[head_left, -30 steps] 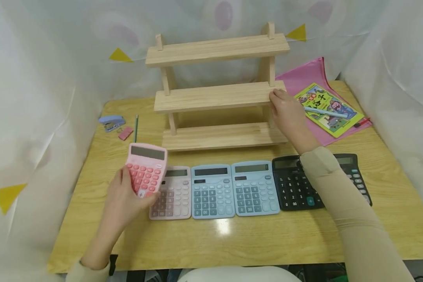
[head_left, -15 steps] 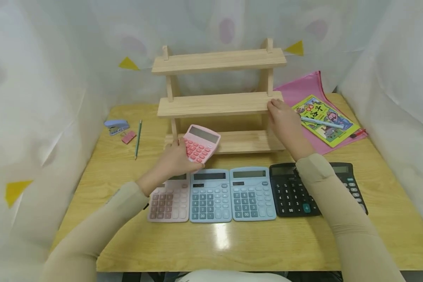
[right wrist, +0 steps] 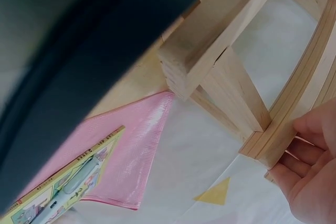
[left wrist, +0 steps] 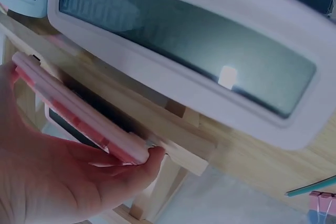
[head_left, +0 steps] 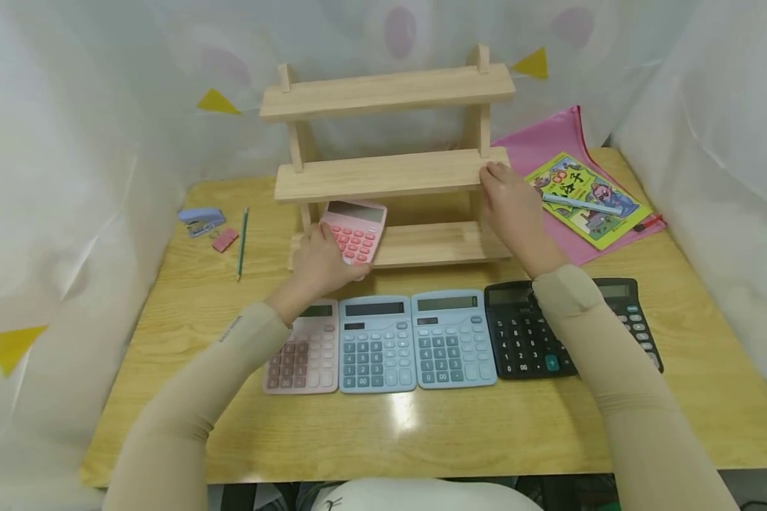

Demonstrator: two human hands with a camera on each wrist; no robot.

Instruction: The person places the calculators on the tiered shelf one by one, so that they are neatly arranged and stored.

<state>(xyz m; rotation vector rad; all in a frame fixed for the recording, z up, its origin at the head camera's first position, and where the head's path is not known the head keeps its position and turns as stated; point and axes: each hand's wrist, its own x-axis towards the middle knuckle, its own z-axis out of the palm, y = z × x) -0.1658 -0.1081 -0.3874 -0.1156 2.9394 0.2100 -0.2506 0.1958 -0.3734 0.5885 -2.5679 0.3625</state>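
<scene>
My left hand point(head_left: 326, 264) holds a pink calculator point(head_left: 356, 228) by its lower part, thumb on one side and fingers on the other. The calculator leans back over the left part of the bottom tier of a three-tier wooden shelf point(head_left: 390, 175). Whether its base touches the wood I cannot tell. In the left wrist view the same pink calculator point(left wrist: 79, 111) appears edge-on within the hand. My right hand point(head_left: 514, 213) grips the right end of the middle tier; in the right wrist view its fingers point(right wrist: 310, 153) curl round that board.
Before the shelf lie a pale pink calculator point(head_left: 307, 355), two blue calculators point(head_left: 377, 348) point(head_left: 454, 341) and black ones point(head_left: 524, 333), partly under my right forearm. A stapler point(head_left: 201, 220), binder clip point(head_left: 224, 240) and pencil point(head_left: 242, 245) lie left; a pink pouch point(head_left: 550, 131), booklet point(head_left: 588, 213) and pen point(head_left: 581, 204) right.
My left hand has carried the pink calculator from the desk's left side, rightward and forward, to the bottom tier. The right hand keeps its hold on the middle tier.
</scene>
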